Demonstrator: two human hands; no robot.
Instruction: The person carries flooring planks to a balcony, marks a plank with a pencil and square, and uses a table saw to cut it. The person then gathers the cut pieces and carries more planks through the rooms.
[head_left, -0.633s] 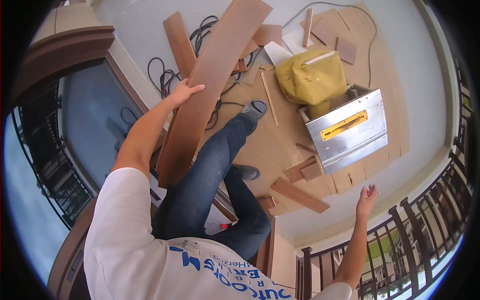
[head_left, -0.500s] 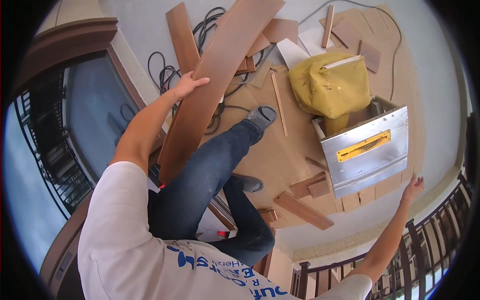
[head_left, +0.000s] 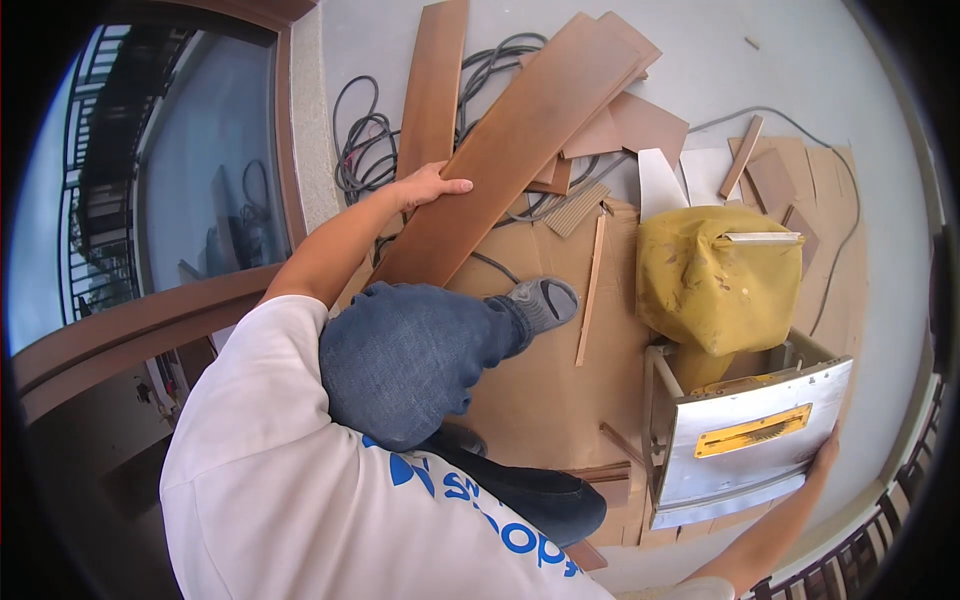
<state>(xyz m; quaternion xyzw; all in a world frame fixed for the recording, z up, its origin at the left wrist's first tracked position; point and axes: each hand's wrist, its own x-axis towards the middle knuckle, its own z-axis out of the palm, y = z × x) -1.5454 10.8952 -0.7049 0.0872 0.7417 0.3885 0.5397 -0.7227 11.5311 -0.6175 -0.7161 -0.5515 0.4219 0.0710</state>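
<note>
A long brown wooden plank (head_left: 530, 140) slants up and away from beside my bent knee. My left hand (head_left: 432, 187) is closed on its left edge, thumb lying across the top face. On the right stands a table saw (head_left: 690, 480) with a silver metal top and a yellow slotted insert (head_left: 752, 432). A stained yellow cloth bag (head_left: 715, 270) bulges from its far side. My right hand (head_left: 826, 455) is against the saw's right edge; its fingers are mostly hidden there, so their grip is unclear.
Cardboard (head_left: 540, 390) covers the floor under my sandalled foot. Another plank (head_left: 432, 90) and coiled black cables (head_left: 365, 150) lie at the far left. Offcuts (head_left: 650, 130) and a thin strip (head_left: 592, 290) are scattered about. A railing (head_left: 880, 520) runs at lower right, a glass door (head_left: 205, 160) at left.
My right hand has come from the open space beside the saw to its right edge. The view has shifted and my knee is bent more; my left hand still holds the plank.
</note>
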